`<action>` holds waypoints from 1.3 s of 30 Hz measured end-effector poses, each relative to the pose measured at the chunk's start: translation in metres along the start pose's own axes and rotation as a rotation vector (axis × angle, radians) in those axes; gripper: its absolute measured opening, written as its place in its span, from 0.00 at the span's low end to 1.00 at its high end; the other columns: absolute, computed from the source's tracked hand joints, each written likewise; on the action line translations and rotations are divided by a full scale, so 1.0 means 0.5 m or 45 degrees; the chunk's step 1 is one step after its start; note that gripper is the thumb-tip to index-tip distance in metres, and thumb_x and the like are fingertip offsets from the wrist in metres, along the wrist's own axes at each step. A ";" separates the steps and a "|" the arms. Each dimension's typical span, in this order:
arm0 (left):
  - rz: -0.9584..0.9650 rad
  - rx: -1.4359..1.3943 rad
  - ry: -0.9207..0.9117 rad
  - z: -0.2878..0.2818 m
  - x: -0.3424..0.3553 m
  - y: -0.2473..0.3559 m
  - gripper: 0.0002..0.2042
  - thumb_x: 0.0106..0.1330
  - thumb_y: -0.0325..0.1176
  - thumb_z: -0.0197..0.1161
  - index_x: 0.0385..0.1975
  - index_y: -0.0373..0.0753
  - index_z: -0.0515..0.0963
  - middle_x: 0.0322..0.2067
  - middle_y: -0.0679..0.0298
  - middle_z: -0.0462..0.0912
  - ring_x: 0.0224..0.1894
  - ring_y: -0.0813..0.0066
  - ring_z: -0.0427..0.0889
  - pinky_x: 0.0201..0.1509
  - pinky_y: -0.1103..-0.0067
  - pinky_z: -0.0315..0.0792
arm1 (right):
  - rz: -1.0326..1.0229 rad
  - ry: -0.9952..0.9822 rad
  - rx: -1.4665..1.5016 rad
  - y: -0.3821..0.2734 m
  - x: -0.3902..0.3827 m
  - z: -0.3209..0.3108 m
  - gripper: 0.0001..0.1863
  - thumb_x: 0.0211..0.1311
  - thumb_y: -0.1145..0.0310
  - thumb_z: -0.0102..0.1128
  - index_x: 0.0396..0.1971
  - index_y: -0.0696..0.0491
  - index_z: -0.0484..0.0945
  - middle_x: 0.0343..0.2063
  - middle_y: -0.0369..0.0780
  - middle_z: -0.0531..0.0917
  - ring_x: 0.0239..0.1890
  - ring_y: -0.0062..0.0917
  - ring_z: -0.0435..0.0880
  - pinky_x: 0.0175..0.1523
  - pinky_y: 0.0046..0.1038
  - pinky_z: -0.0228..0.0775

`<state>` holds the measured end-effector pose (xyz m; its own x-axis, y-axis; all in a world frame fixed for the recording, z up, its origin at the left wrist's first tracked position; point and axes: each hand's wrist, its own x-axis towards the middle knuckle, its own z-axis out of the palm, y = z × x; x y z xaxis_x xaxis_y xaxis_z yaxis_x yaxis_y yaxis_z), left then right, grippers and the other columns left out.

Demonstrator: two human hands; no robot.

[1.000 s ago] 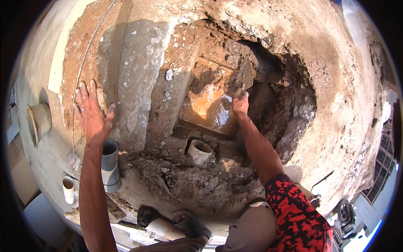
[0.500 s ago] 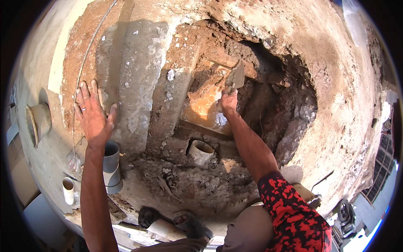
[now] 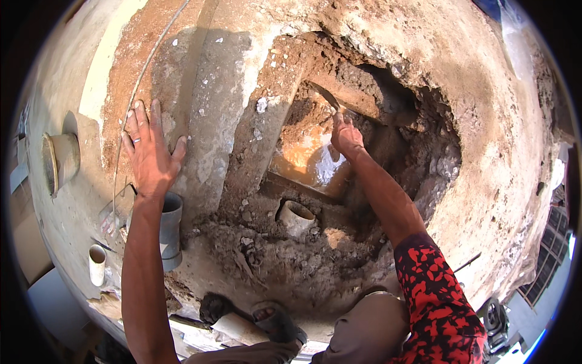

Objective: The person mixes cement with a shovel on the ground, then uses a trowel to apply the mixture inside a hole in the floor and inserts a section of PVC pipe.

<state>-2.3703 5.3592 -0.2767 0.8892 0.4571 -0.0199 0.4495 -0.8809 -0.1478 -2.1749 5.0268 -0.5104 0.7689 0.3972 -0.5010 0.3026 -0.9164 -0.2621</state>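
My left hand is spread flat against the rough plastered wall, fingers apart, holding nothing. My right hand reaches into a broken hole in the wall and grips the handle of a trowel, whose blade points up and left against the reddish masonry at the hole's upper edge. Wet orange mortar lies just below the hand. A grey pipe end sticks out of the rubble under the hole.
A grey pipe stands below my left wrist, a small white pipe stub further left, and a wide pipe opening at the far left. Loose rubble piles at the bottom. A sandalled foot is below.
My right hand has moved up and to the left inside the hole, carrying the trowel to the upper edge. My left hand has stayed flat on the wall.
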 end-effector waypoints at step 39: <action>-0.389 -1.856 -0.482 -0.041 -0.827 0.194 0.13 0.68 0.38 0.53 0.42 0.34 0.71 0.31 0.55 0.81 0.34 0.61 0.81 0.38 0.70 0.72 | -0.179 0.015 0.033 0.421 -1.086 -0.523 0.16 0.52 0.70 0.56 0.39 0.63 0.79 0.37 0.54 0.81 0.40 0.43 0.82 0.47 0.36 0.73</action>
<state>-2.6928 5.0822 -0.2623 0.7788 0.4416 -0.4455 0.4955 0.0023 0.8686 -2.3813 4.6051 -0.0780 0.7266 0.5208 -0.4482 0.3930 -0.8501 -0.3505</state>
